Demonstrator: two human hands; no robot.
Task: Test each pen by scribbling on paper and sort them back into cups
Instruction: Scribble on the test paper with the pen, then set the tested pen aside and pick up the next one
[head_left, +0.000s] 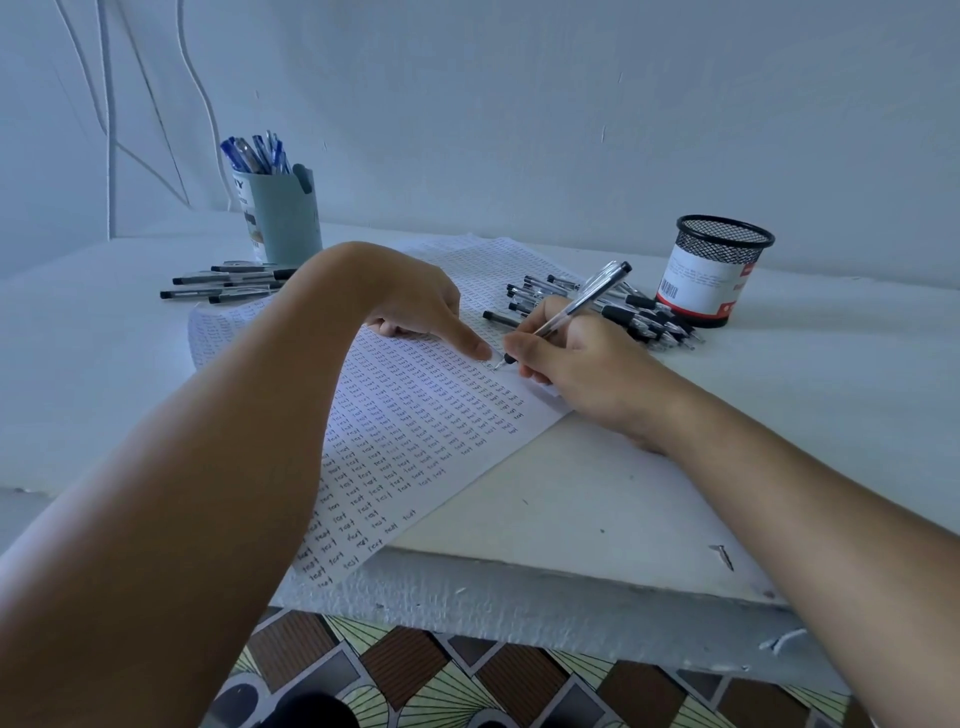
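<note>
My right hand (576, 364) grips a clear black-tipped pen (587, 299), its tip touching the white paper (415, 426) near the right margin. The sheet is covered in rows of the written word "test". My left hand (421, 306) rests on the paper just left of the pen tip, index finger stretched toward it, holding nothing. A pile of black pens (623, 309) lies beyond my right hand. Several more black pens (228, 283) lie at the back left. A grey cup (285, 218) holds blue pens. A black mesh cup (711, 270) stands at the right.
The white table (779, 389) ends in a rough foam-like front edge (519, 592). A white wall with hanging cables (109, 104) rises behind. Patterned floor tiles (467, 675) show below the table edge.
</note>
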